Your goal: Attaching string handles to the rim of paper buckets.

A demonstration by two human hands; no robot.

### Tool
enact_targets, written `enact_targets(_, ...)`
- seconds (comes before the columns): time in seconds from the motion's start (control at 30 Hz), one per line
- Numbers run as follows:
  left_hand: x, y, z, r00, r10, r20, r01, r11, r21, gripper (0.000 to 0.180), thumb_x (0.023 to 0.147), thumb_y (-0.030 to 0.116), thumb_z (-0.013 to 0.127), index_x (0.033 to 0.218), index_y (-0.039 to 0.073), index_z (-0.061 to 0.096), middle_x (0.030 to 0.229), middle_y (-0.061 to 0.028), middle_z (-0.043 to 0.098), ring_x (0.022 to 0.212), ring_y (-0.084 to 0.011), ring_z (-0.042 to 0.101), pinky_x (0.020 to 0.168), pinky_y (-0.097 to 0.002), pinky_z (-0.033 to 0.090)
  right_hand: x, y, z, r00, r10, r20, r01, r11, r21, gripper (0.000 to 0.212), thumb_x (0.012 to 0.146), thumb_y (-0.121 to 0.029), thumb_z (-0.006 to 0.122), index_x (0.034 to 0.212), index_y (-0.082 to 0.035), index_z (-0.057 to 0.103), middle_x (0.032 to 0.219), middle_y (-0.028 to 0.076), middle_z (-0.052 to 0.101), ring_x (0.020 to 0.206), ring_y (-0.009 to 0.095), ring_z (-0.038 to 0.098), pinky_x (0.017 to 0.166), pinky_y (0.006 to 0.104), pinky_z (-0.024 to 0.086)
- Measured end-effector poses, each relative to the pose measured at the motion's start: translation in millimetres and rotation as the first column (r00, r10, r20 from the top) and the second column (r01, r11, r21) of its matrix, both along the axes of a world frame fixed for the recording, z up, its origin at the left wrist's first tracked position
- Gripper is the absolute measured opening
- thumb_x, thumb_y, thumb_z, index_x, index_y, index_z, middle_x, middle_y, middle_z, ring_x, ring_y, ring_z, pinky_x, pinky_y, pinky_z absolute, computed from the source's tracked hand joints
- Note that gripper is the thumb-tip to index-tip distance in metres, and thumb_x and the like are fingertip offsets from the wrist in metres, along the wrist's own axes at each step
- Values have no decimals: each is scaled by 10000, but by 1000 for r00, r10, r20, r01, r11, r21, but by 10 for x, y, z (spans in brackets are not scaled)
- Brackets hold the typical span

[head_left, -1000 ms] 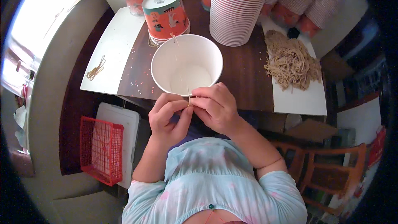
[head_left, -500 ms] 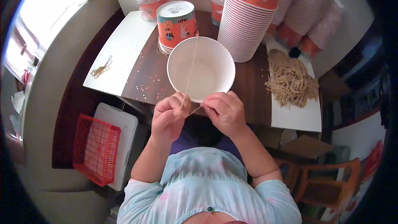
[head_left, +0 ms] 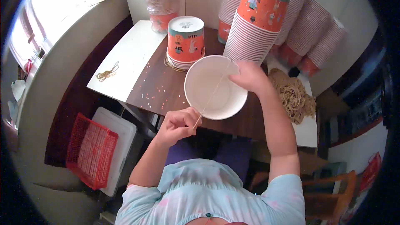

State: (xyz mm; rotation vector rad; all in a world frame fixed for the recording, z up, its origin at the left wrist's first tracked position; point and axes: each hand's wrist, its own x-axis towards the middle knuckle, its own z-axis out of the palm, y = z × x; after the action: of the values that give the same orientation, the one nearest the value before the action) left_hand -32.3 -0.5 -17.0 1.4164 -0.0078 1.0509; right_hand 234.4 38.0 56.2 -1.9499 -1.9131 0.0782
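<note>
Light fills a window (head_left: pixel 46 21) at the far left, and to the right of it, lower down, a red plastic basket (head_left: pixel 89 154) overlaps a white lid (head_left: pixel 125 141). Above these, on the white left end of the counter (head_left: pixel 254 121), lies a loose tan cord bundle (head_left: pixel 107 72), with small red and white specks (head_left: pixel 160 98) scattered over the brown surface beside it. Next comes an upside-down stack of orange buckets (head_left: pixel 186 43) with teal bands, a bit of cord showing at its base. The left hand (head_left: pixel 179 126) is near the counter's front edge, thumb and curled fingers pinching one end of a pale cord (head_left: pixel 211 96). That cord runs straight and slanting across the mouth of a white bucket (head_left: pixel 198 85) to its far rim. There the right hand (head_left: pixel 250 77) lies over the rim, thumb on the inner side; its other fingers are partly hidden, and what they pinch cannot be told. Behind it rises a tall stack of buckets (head_left: pixel 254 33), tilted slightly, then several wrapped stacks (head_left: pixel 306 21). At the right, a tangled cord pile (head_left: pixel 295 100) covers part of the counter's white end, and a wooden chair (head_left: pixel 333 200) stands below.
</note>
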Motion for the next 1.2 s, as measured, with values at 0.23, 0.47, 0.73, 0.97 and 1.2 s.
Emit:
enact_targets(0.23, -500, 276, 9, 914, 367, -173, -401, 753, -521, 622, 873, 493, 461, 1291, 33, 446, 1163, -97, 570, 1024, -177, 540, 961, -343, 358, -548, -426, 217, 915, 388, 109, -372, 706, 603, 391, 771, -77, 558, 1160, -40, 566, 1117, 154, 594, 973, 344, 581, 846, 445, 446)
enact_targets(0.47, -433, 1115, 702, 741, 670, -54, -660, 740, 130, 1010, 702, 355, 780, 1420, -1, 166, 1365, -173, 391, 1254, -270, 406, 1028, -395, 346, -655, 97, 407, 640, 695, -328, -539, 710, 453, 755, 722, -8, 587, 1404, -4, 262, 1408, 133, 362, 1301, 239, 355, 1072, 361, 290)
enact_targets(0.73, -64, 2416, 376, 538, 827, -162, -689, 543, 480, 1167, 629, 337, 826, 1430, -15, 54, 1424, -245, 266, 1348, -305, 249, 1087, -387, 256, -770, 1299, 59, 629, 595, -500, -294, 778, 556, 582, 834, -208, 632, 1325, -8, 390, 1216, 114, 539, 1140, 210, 504, 970, 328, 397)
enact_targets(0.97, 378, 2492, -261, 380, 875, -302, -733, 483, 479, 1245, 542, 444, 840, 1415, -39, 96, 1367, -268, 346, 1269, -358, 378, 1038, -403, 341, -475, 1470, -657, 865, 274, -420, -226, 961, 160, 531, 774, -268, 658, 1222, -28, 502, 1073, 150, 601, 994, 241, 573, 887, 356, 446)
enact_targets(1.2, 347, 2147, -93, -44, 952, -304, -614, 215, 760, 1128, 601, 541, 749, 1400, -23, 187, 1385, -246, 330, 1298, -383, 304, 1066, -457, 248, -150, 507, 1124, 935, -254, 248, -105, 469, 877, 359, 718, -267, 700, 980, -54, 579, 1002, 144, 573, 1007, 330, 512, 840, 478, 401)
